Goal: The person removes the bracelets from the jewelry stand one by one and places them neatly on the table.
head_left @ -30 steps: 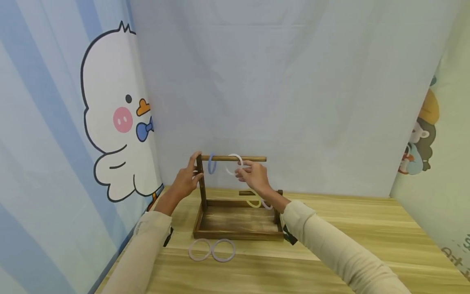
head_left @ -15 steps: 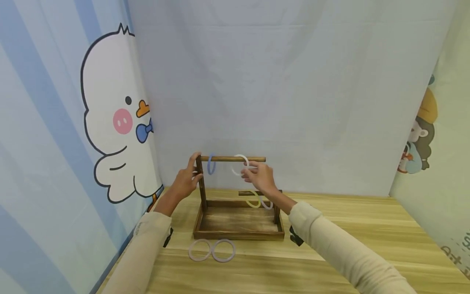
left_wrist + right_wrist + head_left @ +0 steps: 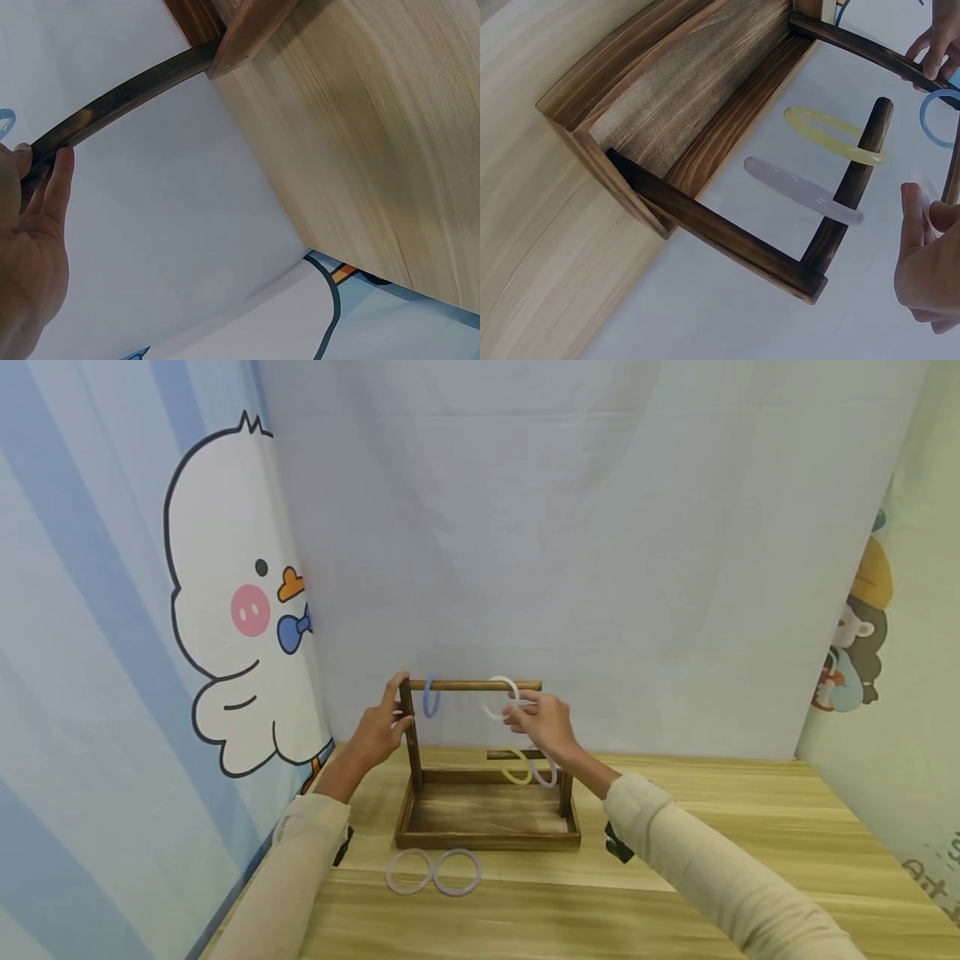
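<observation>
In the head view my left hand (image 3: pixel 380 731) grips the tall left post (image 3: pixel 412 747) of a dark wooden bangle stand, near its top. The left wrist view has thumb and fingers on either side of that post (image 3: pixel 120 101). My right hand (image 3: pixel 549 722) pinches a white bangle (image 3: pixel 501 679), which encircles the upper bar (image 3: pixel 461 685) toward its right part. Farther left on the same bar hangs a blue bangle (image 3: pixel 426 700). On the short lower bar (image 3: pixel 855 180) are a yellow bangle (image 3: pixel 821 142) and a pale lilac bangle (image 3: pixel 799 195).
The stand's shallow tray base (image 3: pixel 487 841) rests on the wood-grain table (image 3: pixel 712 827). Before it lie a pale pink bangle (image 3: pixel 408 892) and a lilac bangle (image 3: pixel 457 893), side by side. A grey curtain (image 3: pixel 600 568) hangs behind, with printed cloth (image 3: pixel 225 527) at the left.
My right hand has moved to the right with the white bangle, along the upper bar toward its free end. My left hand stays on the post.
</observation>
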`<control>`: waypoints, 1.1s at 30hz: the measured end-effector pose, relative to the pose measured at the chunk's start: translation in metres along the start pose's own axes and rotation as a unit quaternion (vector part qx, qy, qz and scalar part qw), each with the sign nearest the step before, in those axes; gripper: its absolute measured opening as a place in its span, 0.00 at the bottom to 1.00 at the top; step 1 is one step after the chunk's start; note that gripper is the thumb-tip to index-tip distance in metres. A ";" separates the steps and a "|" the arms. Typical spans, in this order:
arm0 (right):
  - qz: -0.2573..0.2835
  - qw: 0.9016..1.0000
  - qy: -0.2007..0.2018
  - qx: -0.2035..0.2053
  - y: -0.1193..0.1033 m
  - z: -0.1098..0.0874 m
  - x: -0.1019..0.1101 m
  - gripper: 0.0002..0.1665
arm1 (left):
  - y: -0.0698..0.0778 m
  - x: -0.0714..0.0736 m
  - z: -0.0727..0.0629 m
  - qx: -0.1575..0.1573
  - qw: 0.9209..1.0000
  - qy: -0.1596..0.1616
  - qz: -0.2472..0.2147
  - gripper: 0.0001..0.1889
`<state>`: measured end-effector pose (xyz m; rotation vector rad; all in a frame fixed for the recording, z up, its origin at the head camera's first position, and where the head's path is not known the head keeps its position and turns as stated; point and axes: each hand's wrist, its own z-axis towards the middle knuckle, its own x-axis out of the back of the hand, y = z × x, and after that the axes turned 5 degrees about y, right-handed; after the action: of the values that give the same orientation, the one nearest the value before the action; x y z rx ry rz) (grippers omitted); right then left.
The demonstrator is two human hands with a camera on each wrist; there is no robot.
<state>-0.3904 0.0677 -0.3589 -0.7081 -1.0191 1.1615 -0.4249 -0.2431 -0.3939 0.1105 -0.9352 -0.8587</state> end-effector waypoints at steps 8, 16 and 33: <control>-0.021 1.000 0.001 0.009 0.001 -0.002 0.008 0.18 | 0.002 0.000 0.000 0.005 1.000 -0.003 -0.002 0.41; -0.023 1.000 -0.002 0.003 0.005 -0.003 0.018 0.19 | 0.001 -0.001 0.000 -0.004 1.000 0.004 0.002 0.41; -0.019 1.000 0.000 -0.014 0.009 -0.002 0.036 0.19 | 0.004 -0.001 0.001 0.004 1.000 -0.003 0.006 0.40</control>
<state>-0.3902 0.1049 -0.3577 -0.7066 -1.0463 1.1161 -0.4241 -0.2394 -0.3924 0.1095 -0.9444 -0.8452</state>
